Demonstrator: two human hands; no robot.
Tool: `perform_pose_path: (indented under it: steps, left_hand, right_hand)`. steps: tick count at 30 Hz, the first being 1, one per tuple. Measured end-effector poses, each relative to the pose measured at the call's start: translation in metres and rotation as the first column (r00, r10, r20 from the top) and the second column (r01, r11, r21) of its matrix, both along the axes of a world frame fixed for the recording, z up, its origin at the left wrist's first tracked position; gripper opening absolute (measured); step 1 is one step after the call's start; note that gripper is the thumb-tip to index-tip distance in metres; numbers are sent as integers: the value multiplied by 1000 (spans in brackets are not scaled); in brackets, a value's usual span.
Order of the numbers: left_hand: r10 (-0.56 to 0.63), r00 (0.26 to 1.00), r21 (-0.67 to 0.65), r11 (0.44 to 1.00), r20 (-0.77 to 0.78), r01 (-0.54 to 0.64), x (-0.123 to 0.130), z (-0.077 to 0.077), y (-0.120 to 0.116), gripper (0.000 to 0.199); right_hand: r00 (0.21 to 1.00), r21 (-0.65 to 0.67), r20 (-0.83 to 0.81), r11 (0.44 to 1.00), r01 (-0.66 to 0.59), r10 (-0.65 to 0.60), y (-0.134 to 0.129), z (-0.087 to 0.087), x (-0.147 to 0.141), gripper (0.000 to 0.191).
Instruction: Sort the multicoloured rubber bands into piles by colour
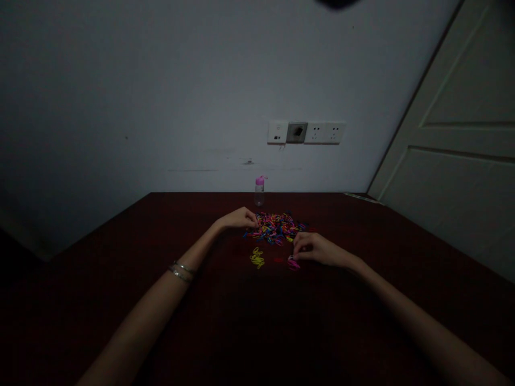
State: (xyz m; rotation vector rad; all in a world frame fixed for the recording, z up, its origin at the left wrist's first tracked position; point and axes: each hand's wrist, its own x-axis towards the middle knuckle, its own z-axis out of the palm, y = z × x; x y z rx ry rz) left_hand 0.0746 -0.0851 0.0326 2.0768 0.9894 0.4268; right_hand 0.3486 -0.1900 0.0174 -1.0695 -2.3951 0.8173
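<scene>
A loose pile of small coloured bands (276,225) lies on the dark red table (225,321). My left hand (241,219) is at the pile's left edge, its fingers closed; what they hold, if anything, is too small to tell. Nearer to me lies a small group of yellow bands (257,258). To its right is a little group of pink bands (294,264). My right hand (309,247) rests beside the pink bands, thumb and forefinger pinched together just above them. Whether a band is between those fingertips cannot be made out.
Behind the pile stands a clear bottle with a pink lid (259,192), close to the wall (193,107). Sockets and switches (306,132) are set in the wall. A pale panelled door (454,145) is at the right.
</scene>
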Motion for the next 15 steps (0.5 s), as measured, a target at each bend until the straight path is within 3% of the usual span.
perform_pose_path:
  steps: [3,7,15]
  left_hand:
    - [-77,993,146,985,-91,90,12,6,-8,12]
    - [-47,989,310,947,-139,89,20,11,-14,12]
    - [-96,972,349,922,-214,168,23,4,-22,15]
  right_hand:
    - [998,-6,47,999,-47,47,-4,0,-3,26]
    - [996,-22,78,999,-40,41,-3,1,0,26]
    - [997,-35,66,998,44,-41,-4,8,4,29]
